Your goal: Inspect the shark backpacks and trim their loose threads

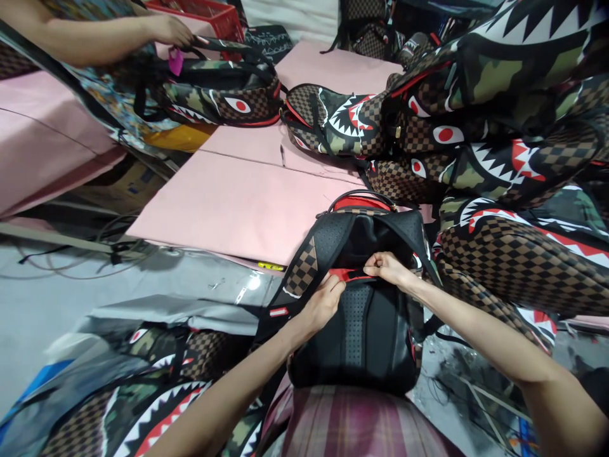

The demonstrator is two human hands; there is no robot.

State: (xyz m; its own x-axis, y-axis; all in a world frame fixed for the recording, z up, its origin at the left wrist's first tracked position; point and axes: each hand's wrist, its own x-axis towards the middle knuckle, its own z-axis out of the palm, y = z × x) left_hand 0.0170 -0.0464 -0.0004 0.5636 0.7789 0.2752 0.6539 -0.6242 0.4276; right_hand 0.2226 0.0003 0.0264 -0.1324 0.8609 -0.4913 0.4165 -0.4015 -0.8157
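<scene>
A black backpack (390, 333) leans between the pink table and my lap, its back panel and straps facing me. Across the panel runs a pocket opening with red lining (340, 273) and a black strip. My left hand (324, 303) pinches the left end of that opening. With thumb and fingertips together, my right hand (387, 266) grips the edge at its right end. The top handle (356, 193) arches above a red-lined part at the far end of the bag. My fingers hide the pocket's two ends.
Shark-face backpacks (518, 254) are piled on the right, and more bags (157, 387) lie low at left. Across the pink table (238, 190), another person's hand (169, 30) holds a camouflage backpack (228, 95). A red crate (214, 19) stands behind. A yellow tape measure (271, 266) shows at the table edge.
</scene>
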